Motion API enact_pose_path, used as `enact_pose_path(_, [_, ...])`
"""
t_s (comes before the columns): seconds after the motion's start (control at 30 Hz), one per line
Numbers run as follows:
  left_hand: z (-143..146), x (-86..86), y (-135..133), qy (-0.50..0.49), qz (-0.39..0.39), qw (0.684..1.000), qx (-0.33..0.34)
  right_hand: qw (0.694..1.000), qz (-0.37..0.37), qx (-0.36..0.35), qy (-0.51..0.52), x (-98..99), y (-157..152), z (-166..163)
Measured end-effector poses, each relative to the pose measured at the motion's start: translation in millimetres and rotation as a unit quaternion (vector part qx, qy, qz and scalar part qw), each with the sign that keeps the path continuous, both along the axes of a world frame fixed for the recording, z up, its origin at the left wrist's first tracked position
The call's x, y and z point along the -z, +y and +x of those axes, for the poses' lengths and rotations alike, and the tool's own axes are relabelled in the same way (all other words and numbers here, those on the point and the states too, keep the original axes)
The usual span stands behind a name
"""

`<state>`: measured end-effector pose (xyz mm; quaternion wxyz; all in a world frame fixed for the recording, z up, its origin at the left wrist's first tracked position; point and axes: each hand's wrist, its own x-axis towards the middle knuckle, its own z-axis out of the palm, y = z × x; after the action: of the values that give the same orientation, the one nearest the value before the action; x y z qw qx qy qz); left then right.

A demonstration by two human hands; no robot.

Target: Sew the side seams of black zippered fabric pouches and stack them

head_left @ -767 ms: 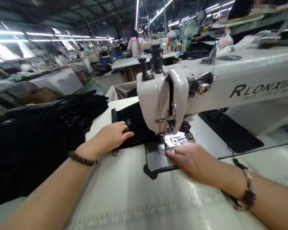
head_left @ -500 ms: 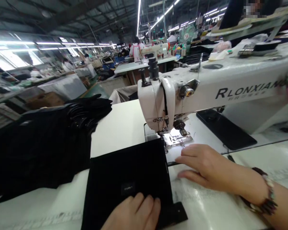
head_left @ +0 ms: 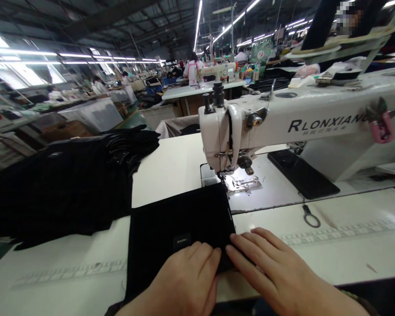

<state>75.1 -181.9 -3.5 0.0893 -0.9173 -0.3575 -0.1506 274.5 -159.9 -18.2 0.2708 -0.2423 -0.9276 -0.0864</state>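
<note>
One left hand (head_left: 191,270), one right hand (head_left: 273,267), one black fabric piece (head_left: 161,219) and one label (head_left: 182,240) are counted. One phone (head_left: 301,173), one ring strap (head_left: 306,210), one pair of pink snips (head_left: 382,127) and one foreground sewing machine (head_left: 283,120) are found; in one black pile (head_left: 72,184), the layers cannot be counted.

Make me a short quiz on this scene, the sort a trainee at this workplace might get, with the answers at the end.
1. Multiple choice: what is the left hand resting on?
A) a paper bag
B) black fabric
C) a pair of glasses

2. True or false: the heap of black cloth lies to the left of the sewing machine.

3. Fill in the blank: the small tool on the machine's long arm is partly dark and partly ____.

Key: 1. B, black fabric. 2. True. 3. Pink.
</note>
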Motion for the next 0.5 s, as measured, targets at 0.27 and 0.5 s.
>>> enact_pose_path(0.27, [15,8.1,-6,0.003,0.068,0.995,-0.073,0.996,0.048,-0.014,0.068,2.9,-1,5])
enact_pose_path(0.5, [28,28.8,0,-0.055,0.138,0.989,-0.012,0.997,0.077,0.021,-0.012,-5.3,-12,12])
